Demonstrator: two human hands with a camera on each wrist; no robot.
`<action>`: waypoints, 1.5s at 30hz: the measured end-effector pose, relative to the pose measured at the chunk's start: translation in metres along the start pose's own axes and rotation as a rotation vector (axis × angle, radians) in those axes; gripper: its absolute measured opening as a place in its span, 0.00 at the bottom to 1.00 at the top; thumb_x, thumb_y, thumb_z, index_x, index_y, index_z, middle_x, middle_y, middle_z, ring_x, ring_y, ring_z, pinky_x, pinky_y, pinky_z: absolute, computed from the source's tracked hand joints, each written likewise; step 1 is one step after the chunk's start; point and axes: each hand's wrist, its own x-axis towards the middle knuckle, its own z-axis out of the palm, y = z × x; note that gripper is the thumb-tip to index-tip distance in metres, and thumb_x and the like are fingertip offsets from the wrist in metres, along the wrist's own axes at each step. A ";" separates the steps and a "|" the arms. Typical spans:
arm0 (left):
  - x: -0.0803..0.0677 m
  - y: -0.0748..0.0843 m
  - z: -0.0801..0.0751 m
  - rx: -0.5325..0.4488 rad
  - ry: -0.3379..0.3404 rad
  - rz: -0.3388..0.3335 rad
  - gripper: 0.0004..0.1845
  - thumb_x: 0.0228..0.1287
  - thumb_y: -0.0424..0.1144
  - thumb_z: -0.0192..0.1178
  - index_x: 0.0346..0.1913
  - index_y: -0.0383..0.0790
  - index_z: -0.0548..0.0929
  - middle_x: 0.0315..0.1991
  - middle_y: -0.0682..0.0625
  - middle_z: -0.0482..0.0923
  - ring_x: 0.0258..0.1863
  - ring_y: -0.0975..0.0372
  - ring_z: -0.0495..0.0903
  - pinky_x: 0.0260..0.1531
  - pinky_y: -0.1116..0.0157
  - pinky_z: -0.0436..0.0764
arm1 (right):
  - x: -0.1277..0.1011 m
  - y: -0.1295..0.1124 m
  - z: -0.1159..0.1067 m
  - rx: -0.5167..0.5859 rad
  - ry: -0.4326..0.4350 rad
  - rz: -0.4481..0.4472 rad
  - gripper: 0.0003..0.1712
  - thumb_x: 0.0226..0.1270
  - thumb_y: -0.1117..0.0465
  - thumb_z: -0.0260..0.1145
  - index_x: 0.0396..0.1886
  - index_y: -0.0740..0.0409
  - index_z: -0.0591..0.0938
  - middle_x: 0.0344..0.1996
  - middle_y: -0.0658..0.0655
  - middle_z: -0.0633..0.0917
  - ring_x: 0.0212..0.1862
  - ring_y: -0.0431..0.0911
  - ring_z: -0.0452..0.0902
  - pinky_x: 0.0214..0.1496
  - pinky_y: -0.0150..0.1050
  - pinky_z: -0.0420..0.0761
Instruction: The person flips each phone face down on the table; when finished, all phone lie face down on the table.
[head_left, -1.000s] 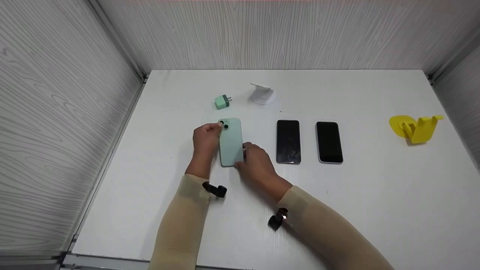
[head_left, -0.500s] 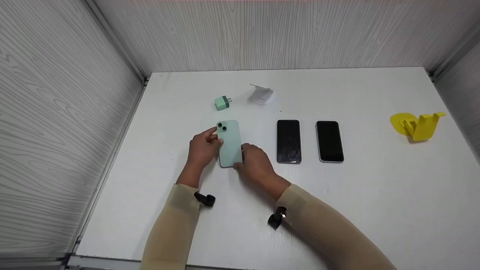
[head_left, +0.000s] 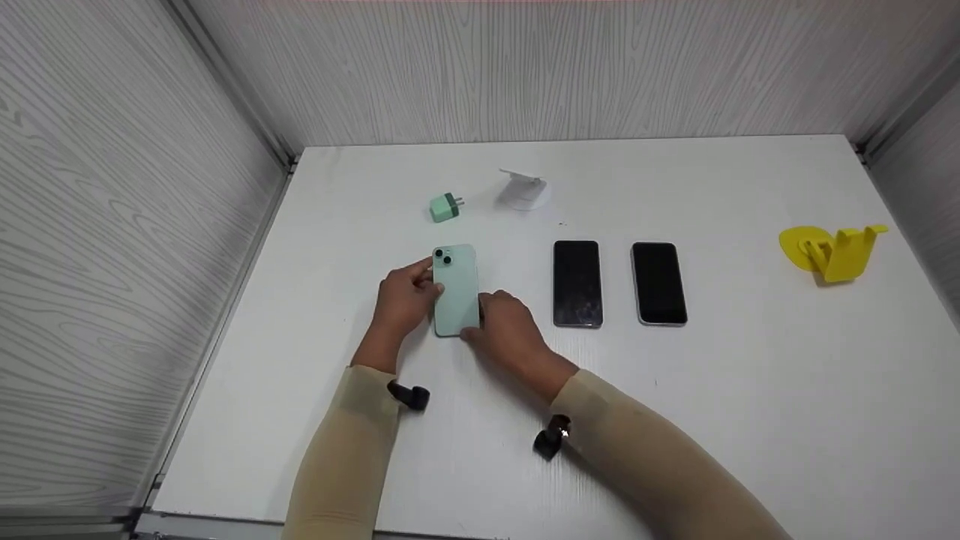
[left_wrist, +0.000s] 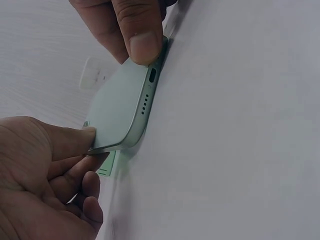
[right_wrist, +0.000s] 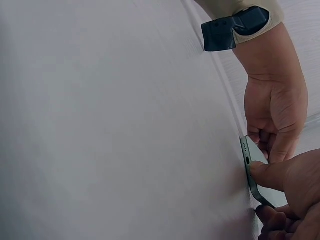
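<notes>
A mint-green phone (head_left: 457,289) lies back up on the white table (head_left: 315,315), camera lenses at its far end. My left hand (head_left: 405,296) pinches its left edge, thumb on the back near the lenses. My right hand (head_left: 504,328) grips the near right corner. In the left wrist view the phone (left_wrist: 127,107) shows its charging port, with my right thumb (left_wrist: 142,35) on the bottom edge and my left fingers (left_wrist: 75,145) pinching its corner. The right wrist view shows the phone (right_wrist: 254,172) edge-on between both hands.
Two dark phones (head_left: 577,283) (head_left: 658,283) lie screen up to the right. A green charger plug (head_left: 445,205) and a white stand (head_left: 523,187) sit farther back. A yellow stand (head_left: 832,252) is at the far right. Grey walls enclose the table.
The green phone has shifted slightly toward me and leftward. My left hand slid down from its top corner to its left edge. My right hand stayed at the near corner.
</notes>
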 end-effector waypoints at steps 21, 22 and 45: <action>-0.001 -0.001 0.001 0.156 -0.040 -0.014 0.28 0.81 0.37 0.64 0.79 0.40 0.75 0.66 0.40 0.82 0.67 0.49 0.79 0.72 0.51 0.77 | 0.003 -0.004 -0.003 -0.062 -0.050 0.003 0.26 0.74 0.51 0.78 0.59 0.68 0.87 0.43 0.61 0.87 0.45 0.50 0.84 0.53 0.47 0.86; -0.002 -0.001 0.001 0.160 -0.041 -0.018 0.28 0.81 0.37 0.64 0.79 0.40 0.75 0.67 0.40 0.81 0.68 0.49 0.79 0.72 0.51 0.77 | 0.003 -0.004 -0.003 -0.064 -0.052 0.005 0.27 0.74 0.51 0.78 0.59 0.68 0.87 0.43 0.61 0.87 0.45 0.50 0.84 0.53 0.47 0.86; 0.000 -0.001 0.007 0.162 -0.042 -0.045 0.30 0.79 0.35 0.66 0.80 0.40 0.75 0.70 0.41 0.80 0.72 0.49 0.77 0.75 0.53 0.76 | -0.020 0.023 -0.032 -0.029 0.023 -0.016 0.35 0.76 0.52 0.74 0.74 0.67 0.79 0.55 0.63 0.89 0.58 0.56 0.86 0.65 0.51 0.84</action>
